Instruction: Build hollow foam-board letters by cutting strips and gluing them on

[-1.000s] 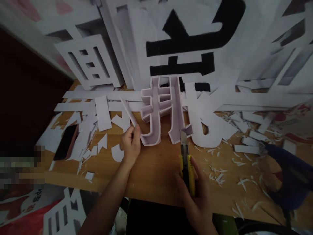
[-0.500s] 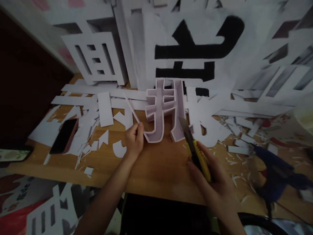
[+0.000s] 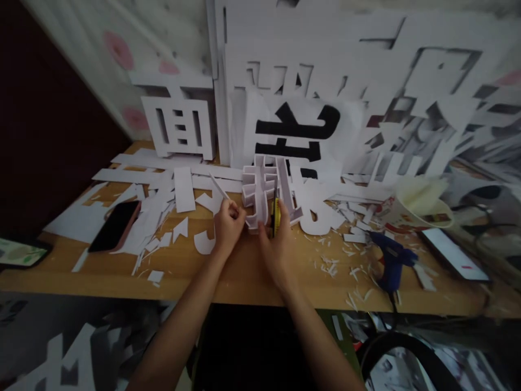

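A white foam-board character [image 3: 260,187] with raised side walls lies on the wooden table in front of me. At its left edge, my left hand [image 3: 229,220] pinches a thin white strip [image 3: 218,186] that points up and to the left. My right hand [image 3: 279,239] is closed around a yellow utility knife [image 3: 277,216], held upright over the lower part of the character. The right fingertips are at the character's lower edge; whether they press on it I cannot tell. A flat white cutout [image 3: 313,209] lies just right of it.
White offcuts [image 3: 185,190] and a dark phone [image 3: 115,225] lie to the left. To the right are a blue glue gun [image 3: 388,260], a paper bucket [image 3: 411,214] and a lit phone [image 3: 453,254]. A printed black character sheet [image 3: 297,127] and a finished white character [image 3: 179,127] stand behind.
My right hand has moved left with the utility knife, from the character's right side to its lower middle. My left hand still holds the strip. The view has shifted and now takes in more background.
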